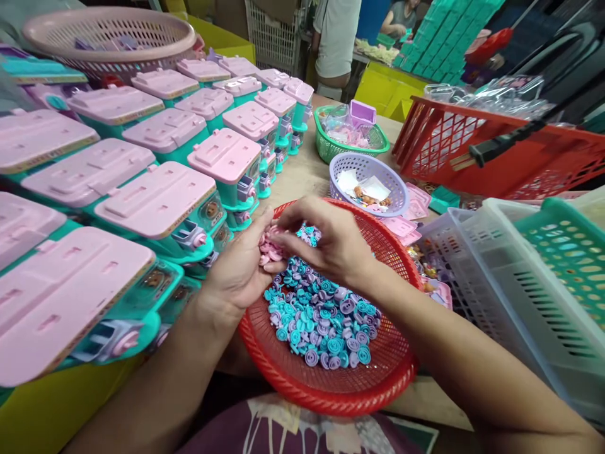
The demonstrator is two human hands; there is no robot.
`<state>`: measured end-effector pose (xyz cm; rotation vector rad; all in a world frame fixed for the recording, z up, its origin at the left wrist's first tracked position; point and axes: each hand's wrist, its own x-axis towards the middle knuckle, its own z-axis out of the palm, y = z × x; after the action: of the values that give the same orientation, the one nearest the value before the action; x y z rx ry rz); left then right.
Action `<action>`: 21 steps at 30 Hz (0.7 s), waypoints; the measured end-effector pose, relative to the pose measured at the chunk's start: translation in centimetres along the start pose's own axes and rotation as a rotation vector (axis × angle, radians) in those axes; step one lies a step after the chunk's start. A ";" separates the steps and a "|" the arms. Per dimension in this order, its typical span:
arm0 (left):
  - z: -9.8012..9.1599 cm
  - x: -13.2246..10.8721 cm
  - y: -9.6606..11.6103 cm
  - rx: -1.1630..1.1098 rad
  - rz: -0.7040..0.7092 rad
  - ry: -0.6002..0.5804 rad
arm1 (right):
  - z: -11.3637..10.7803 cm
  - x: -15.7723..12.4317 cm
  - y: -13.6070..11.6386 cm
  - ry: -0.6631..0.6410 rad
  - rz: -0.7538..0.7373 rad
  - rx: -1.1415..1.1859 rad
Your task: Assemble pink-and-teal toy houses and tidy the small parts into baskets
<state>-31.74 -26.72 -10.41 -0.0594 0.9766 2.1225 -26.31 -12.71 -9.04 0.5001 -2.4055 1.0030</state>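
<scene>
My left hand [239,268], palm turned up, cups a small heap of pink plastic pieces [270,249]. Over that palm bends my right hand [326,239], its thumb and fingertips closed on the pink pieces; exactly which piece they pinch is partly hidden. Below both hands a round red plastic basket [331,400] rests at the table edge against my lap. Inside it lies a pile of small turquoise and lilac spiral-faced plastic pieces [326,315].
Rows of turquoise toy boxes with pink lids [158,195] fill the left. Beyond my basket stand a lilac basket [338,165] and a green basket [324,148]. A red crate [439,148] and pale plastic crates [501,277] crowd the right. Another person [335,41] stands behind.
</scene>
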 end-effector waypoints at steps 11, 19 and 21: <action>0.2 -0.2 0.8 -0.104 -0.094 -0.067 | 1.0 -3.3 3.5 -0.562 0.420 -0.511; -0.8 -0.1 0.6 -0.109 -0.085 -0.086 | -2.2 -5.7 -2.3 -1.157 0.166 -0.176; -0.8 -0.1 0.7 -0.104 -0.092 -0.089 | -4.5 -5.7 -2.3 -1.156 0.200 -0.037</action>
<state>-32.33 -27.58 -10.54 -0.0597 0.7965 2.0713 -19.19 -10.15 -8.17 1.0516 -3.5226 0.8446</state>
